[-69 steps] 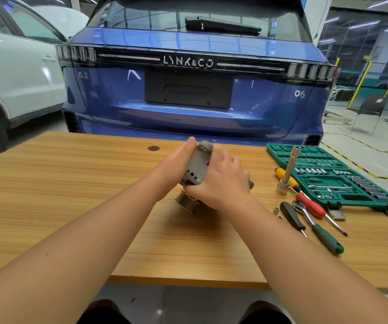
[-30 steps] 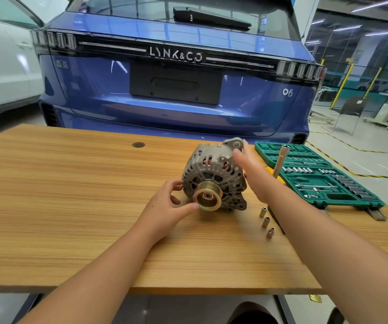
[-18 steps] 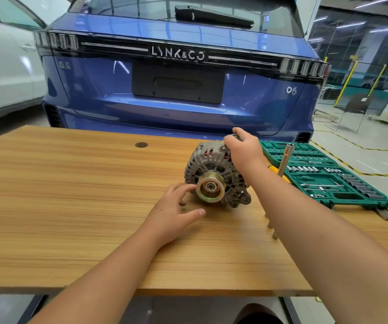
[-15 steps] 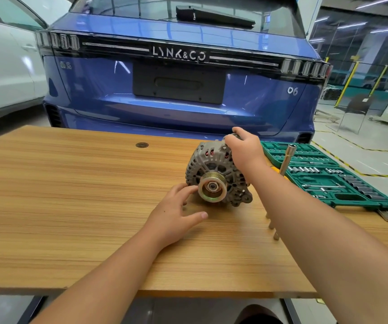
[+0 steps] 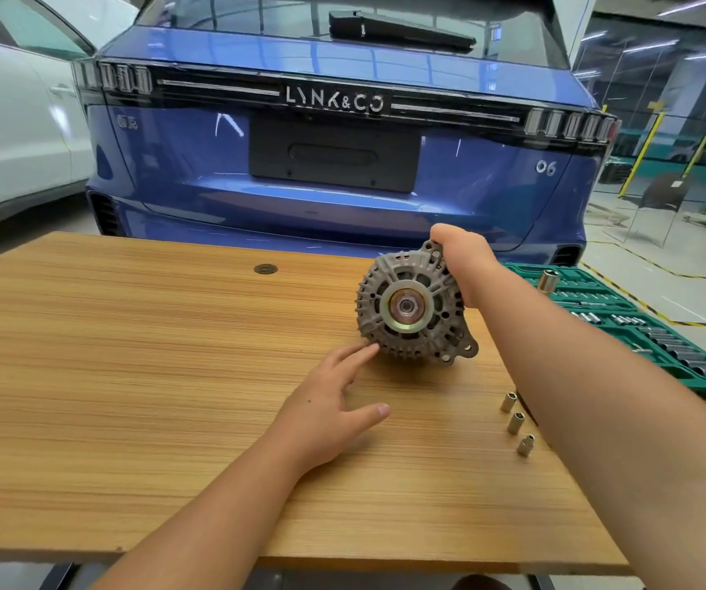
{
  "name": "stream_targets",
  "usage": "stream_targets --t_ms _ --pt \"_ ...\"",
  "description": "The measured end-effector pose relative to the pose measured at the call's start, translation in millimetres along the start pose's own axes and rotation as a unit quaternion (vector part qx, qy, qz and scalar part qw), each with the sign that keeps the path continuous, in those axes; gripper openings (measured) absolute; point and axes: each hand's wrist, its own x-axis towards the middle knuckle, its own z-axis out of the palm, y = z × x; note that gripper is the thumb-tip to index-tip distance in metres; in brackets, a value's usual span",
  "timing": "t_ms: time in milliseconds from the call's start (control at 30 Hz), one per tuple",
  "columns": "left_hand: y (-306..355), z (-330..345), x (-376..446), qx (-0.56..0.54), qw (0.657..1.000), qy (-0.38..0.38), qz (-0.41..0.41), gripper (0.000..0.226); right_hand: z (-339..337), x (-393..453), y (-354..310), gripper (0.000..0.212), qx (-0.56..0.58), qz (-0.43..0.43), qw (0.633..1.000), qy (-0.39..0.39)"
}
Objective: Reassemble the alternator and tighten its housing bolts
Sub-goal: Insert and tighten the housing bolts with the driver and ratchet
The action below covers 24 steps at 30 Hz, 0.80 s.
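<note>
The grey alternator (image 5: pixel 413 308) stands on edge on the wooden table (image 5: pixel 129 376), its brass-coloured pulley facing me. My right hand (image 5: pixel 468 266) grips its upper right rim from behind, thumb over the top ear. My left hand (image 5: pixel 330 410) lies flat on the table just left of and below it, fingers straight, the fingertips close to the lower left fins. Three small sockets (image 5: pixel 515 421) stand on the table to the right, beside my right forearm.
A green socket-set case (image 5: pixel 657 334) lies open at the table's right edge, with a socket extension (image 5: pixel 549 279) standing up near it. A blue car's rear (image 5: pixel 334 155) is right behind the table and a white car (image 5: pixel 10 134) at the left.
The alternator has been turned from flat under both hands to upright with the pulley facing me. My left hand let go of the pulley and now rests on the table.
</note>
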Motion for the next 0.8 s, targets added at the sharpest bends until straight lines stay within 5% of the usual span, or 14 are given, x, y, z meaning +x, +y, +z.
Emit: stream_targets --t_ms 233,800 --pt "0.9 3.1 13.2 -0.02 0.999 0.024 -0.042 0.087 -18.9 19.3 20.3 0.024 0.097 0.013 0.995 -0.007" --pt "12.5 2.8 11.9 0.04 0.997 -0.009 -0.067 0.09 -22.7 20.0 26.8 0.024 0.084 0.009 0.996 -0.009"
